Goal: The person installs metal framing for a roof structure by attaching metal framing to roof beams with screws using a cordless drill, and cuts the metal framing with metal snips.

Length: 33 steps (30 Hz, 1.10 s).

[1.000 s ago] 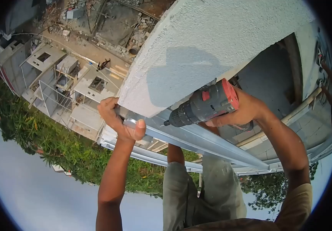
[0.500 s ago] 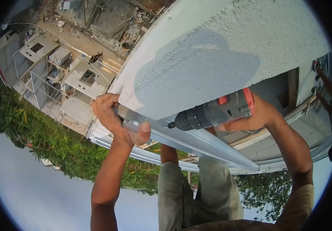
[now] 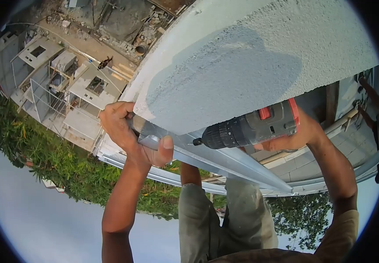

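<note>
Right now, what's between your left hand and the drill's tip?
Part of the metal beam shows between the left hand and the drill tip, in the head view.

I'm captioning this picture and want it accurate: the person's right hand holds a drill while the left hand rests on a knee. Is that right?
Not quite: the left hand isn't on a knee. The head view shows it gripping the end of the metal channel. The right hand does hold a drill.
</note>
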### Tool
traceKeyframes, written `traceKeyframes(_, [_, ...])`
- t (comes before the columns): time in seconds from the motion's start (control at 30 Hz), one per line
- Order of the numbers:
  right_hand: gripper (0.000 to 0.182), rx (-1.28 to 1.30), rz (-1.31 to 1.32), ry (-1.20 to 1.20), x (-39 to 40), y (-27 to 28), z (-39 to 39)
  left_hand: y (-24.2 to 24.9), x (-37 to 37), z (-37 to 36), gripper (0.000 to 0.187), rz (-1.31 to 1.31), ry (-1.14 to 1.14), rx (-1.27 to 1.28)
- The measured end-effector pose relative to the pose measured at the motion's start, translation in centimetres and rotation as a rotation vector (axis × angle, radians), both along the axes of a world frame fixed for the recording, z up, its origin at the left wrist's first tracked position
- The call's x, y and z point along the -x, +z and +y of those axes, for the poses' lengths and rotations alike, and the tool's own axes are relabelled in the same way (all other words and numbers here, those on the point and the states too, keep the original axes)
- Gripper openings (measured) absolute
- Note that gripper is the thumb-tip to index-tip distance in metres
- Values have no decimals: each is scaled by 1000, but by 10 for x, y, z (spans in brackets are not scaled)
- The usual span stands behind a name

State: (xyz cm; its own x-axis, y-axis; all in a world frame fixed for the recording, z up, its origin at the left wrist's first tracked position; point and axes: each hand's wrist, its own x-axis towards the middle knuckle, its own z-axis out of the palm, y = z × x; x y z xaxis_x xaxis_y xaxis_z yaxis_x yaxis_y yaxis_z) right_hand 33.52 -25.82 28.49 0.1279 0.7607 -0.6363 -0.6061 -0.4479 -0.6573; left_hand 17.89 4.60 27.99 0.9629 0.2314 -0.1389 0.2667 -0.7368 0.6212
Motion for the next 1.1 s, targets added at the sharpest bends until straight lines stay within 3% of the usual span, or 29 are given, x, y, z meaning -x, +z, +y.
traceKeyframes(0.37, [48,69,20,20,3,0,-1,0,-2,-1,79,-19,1,-5])
traceKeyframes(0.67, [48,-84,-135,-4,3,-12,-3,-1,-4,-1,77,-12,-15,-6])
traceKeyframes(0.77, [46,-126,-97,47,-4,-7,4,-3,-3,-2,76,-31,12,45])
traceKeyframes(0.87, [44,-8,20,59,-8,-1,5,-1,-2,2,77,-7,-29,3])
traceKeyframes(1.1, [39,-59,-11,0,-2,-8,4,0,-2,0,75,-16,-25,3])
